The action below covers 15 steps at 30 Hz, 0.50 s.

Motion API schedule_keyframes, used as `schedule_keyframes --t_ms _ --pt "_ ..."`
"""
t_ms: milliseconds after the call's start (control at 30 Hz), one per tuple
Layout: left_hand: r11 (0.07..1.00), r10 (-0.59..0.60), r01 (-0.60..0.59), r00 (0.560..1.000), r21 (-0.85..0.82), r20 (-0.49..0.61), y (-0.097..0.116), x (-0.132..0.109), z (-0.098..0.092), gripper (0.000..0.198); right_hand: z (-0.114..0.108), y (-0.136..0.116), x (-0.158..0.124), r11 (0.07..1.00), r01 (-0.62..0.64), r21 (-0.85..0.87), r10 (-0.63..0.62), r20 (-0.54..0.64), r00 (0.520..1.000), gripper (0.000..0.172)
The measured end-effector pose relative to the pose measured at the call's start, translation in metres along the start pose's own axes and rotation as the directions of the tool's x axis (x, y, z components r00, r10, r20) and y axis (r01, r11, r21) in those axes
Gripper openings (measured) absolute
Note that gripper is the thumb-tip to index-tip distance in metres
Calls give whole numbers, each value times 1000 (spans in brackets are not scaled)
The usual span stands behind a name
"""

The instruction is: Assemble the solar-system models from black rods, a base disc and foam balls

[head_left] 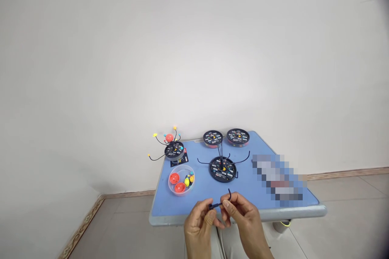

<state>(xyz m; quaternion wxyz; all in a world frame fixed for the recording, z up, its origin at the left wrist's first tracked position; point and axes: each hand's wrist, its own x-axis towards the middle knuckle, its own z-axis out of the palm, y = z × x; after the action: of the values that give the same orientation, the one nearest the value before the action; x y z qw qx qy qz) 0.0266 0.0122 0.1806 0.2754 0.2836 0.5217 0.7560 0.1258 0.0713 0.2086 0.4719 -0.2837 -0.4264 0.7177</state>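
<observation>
Wire (pixel 219 205) up front, short, dark and bent, and both hands are on it! Left hand (pixel 199 230) pinches the near end between thumb and fingers, while right hand (pixel 241 220) closes in a narrow pinch further along, just below a hooked tip curling upward. Long axis runs nearly side to side, rising a touch to the right, which puts the right hand nearer that hook. Both hands are right at the near edge of the blue tabletop (pixel 304 211), with its grey rim running across behind them.

Straight ahead, beyond the wire, sits the closest piece: a black disc (pixel 223 169) with curved black wires fanning out from it. Over to its left, a clear dish (pixel 181 179) holds 2 red half-balls (pixel 177 183), a yellow ball (pixel 186 182) and an orange ball (pixel 191 178). Further left, at the tabletop's corner, a 2nd disc (pixel 174 150) carries wires tipped with small yellow and orange balls, a red ball (pixel 169 138) up among them, and a black card (pixel 179 158) lies just by it. At the back, 2 more discs (pixel 225 137) sit side by side. Off to the right, a blurred patch (pixel 278 178) hides whatever lies there.
</observation>
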Motion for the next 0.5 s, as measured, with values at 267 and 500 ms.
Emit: schedule_keyframes --t_ms 267,500 --pt "996 63 -65 998 63 28 -2 2 -5 23 1 13 -1 999 27 -24 -27 19 999 35" --pt "998 -10 9 1000 60 10 -8 4 -3 32 2 24 4 998 38 -50 -40 -34 999 38"
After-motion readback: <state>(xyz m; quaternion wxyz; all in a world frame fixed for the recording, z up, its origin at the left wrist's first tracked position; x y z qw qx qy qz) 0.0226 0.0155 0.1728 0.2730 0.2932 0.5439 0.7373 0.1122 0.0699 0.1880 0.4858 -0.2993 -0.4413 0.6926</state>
